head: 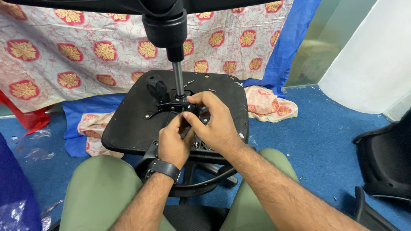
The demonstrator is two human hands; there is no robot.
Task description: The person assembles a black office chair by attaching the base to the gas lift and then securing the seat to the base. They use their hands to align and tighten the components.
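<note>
Chair seat pan point(128, 122), black, upside down over the knees, with the black metal mechanism plate point(175, 105) at its centre. Plate seated on the pan already; gas lift cylinder point(178, 77) standing upright in it, and a black knob lever point(156, 85) just beside. Loose screws point(211, 90) lying on the pan near the far edge, so fastening probably only partly done. Left hand point(173, 143) and right hand point(216, 124) together at the plate, fingers pinched narrow around a small part; which part, cannot tell. Star base point(165, 21) overhead, hiding part of the patterned cloth point(85, 51). Blue carpet floor point(325, 141) below, another black chair point(385, 158) at right, well apart.
</note>
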